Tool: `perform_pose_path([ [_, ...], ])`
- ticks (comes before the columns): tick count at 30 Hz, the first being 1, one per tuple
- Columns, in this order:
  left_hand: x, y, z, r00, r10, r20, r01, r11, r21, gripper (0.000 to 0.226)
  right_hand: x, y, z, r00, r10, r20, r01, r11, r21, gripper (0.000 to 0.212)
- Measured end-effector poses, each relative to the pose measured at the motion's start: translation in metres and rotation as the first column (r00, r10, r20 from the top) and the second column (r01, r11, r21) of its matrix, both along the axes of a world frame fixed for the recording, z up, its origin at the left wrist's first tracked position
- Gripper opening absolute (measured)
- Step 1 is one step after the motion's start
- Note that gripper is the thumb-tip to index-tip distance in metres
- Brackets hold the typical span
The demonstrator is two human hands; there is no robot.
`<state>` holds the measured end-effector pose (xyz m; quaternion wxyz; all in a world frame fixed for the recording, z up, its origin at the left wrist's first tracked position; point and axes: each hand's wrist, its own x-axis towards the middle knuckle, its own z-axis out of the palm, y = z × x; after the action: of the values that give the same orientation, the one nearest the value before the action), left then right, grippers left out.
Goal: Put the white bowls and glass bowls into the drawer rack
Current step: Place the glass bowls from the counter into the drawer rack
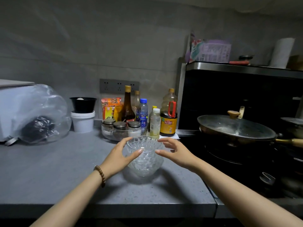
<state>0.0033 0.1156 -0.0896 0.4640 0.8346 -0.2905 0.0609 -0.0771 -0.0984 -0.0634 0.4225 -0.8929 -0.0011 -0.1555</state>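
Observation:
A stack of cut-glass bowls [144,166] stands on the grey counter [65,177], near its right end. My left hand [120,154], with a bead bracelet on the wrist, cups the left side of the top glass bowl [145,144]; its thumb lies across the front and its fingers reach the rim. On the bowl's right side my right hand [173,150] does the same, thumb in front and fingers at the rim. Both hands appear to clasp that top bowl. No white bowls and no drawer rack are in view.
Behind the bowls stand spice jars in a glass tray [120,130], sauce and oil bottles [168,114] and snack packets. A white tub with a black bowl [83,112] and a clear plastic bag [41,115] sit at left. At right, a lidded pan [236,126] sits on the stove.

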Motion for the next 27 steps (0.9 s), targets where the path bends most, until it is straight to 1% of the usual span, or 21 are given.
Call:
perform_pose_path([
  [4, 0.008, -0.005, -0.008, 0.998, -0.058, -0.026, 0.059, 0.998, 0.011, 0.084, 0.008, 0.001, -0.005, 1.0, 0.007, -0.01, -0.007, 1.0, 0.006, 0.05],
  [8, 0.011, -0.007, -0.011, 0.999, -0.052, 0.004, 0.052, 0.999, -0.014, 0.076, 0.011, 0.0, -0.011, 0.999, -0.001, 0.052, 0.0, 1.0, 0.017, 0.037],
  [11, 0.009, -0.008, -0.013, 0.998, -0.053, 0.014, 0.054, 0.996, -0.064, 0.075, 0.011, 0.001, -0.017, 0.995, -0.024, 0.094, 0.019, 0.999, 0.047, 0.032],
  [14, 0.006, -0.01, -0.01, 0.998, -0.055, 0.03, 0.059, 0.985, -0.16, 0.072, 0.009, 0.002, -0.017, 0.991, -0.021, 0.129, 0.008, 0.995, 0.099, 0.031],
  [15, 0.004, -0.012, -0.007, 0.998, -0.053, 0.045, 0.06, 0.979, -0.193, 0.075, 0.008, 0.002, -0.013, 0.988, -0.022, 0.152, 0.005, 0.994, 0.107, 0.031],
  [17, -0.002, -0.017, 0.001, 0.998, -0.04, 0.054, 0.054, 0.956, -0.29, 0.089, 0.004, 0.003, -0.003, 0.977, -0.025, 0.212, -0.005, 0.99, 0.142, 0.037],
  [19, -0.01, -0.025, 0.013, 0.999, -0.051, 0.014, 0.053, 0.911, -0.408, 0.108, -0.004, 0.004, 0.01, 0.961, -0.011, 0.278, -0.057, 0.97, 0.237, 0.044],
  [20, -0.015, -0.03, 0.019, 0.997, -0.072, 0.001, 0.065, 0.889, -0.454, 0.116, -0.01, 0.004, 0.017, 0.952, -0.002, 0.306, -0.09, 0.954, 0.285, 0.043],
  [21, -0.02, -0.035, 0.024, 0.995, -0.095, 0.0, 0.083, 0.869, -0.488, 0.119, -0.016, 0.004, 0.023, 0.946, 0.002, 0.324, -0.112, 0.941, 0.32, 0.041],
  [22, -0.026, -0.041, 0.029, 0.993, -0.116, 0.008, 0.103, 0.853, -0.512, 0.116, -0.023, 0.002, 0.029, 0.943, -0.001, 0.332, -0.12, 0.932, 0.342, 0.039],
  [24, -0.038, -0.055, 0.038, 0.987, -0.155, 0.03, 0.147, 0.833, -0.533, 0.1, -0.039, -0.006, 0.04, 0.945, -0.038, 0.326, -0.092, 0.922, 0.375, 0.037],
  [26, -0.051, -0.073, 0.043, 0.975, -0.216, 0.05, 0.207, 0.808, -0.551, 0.082, -0.057, -0.019, 0.045, 0.954, -0.082, 0.288, -0.05, 0.905, 0.423, 0.039],
  [27, -0.058, -0.083, 0.045, 0.963, -0.262, 0.057, 0.248, 0.79, -0.561, 0.078, -0.067, -0.026, 0.047, 0.96, -0.09, 0.265, -0.039, 0.896, 0.443, 0.041],
])
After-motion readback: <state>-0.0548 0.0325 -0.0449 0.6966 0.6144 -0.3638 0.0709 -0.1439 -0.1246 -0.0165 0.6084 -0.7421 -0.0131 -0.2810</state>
